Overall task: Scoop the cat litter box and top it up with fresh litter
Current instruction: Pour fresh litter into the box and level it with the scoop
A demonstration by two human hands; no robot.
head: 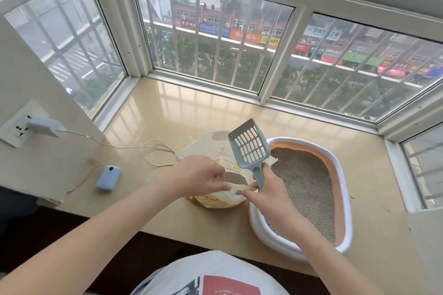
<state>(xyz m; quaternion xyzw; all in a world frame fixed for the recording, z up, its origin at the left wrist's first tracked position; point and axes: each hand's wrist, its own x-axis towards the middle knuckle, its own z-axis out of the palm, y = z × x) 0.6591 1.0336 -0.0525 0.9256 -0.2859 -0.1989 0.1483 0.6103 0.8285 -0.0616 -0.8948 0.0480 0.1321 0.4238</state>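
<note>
Litter bag (215, 151) sits open on the counter (148, 124), touching the left side of the litter box (345, 199). Left hand (199, 175) pinches the bag's near rim; right hand (266, 189) pinches the same rim while grasping the scoop (249, 148), blade tilted up. Box holds grey litter (309, 187).

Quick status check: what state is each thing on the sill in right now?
Litter bag: open, mouth held by both hands.
Scoop: empty, raised in right hand.
Left hand: pinching bag edge.
Litter box: uncovered, holds grey litter.
Charger: plugged in.
</note>
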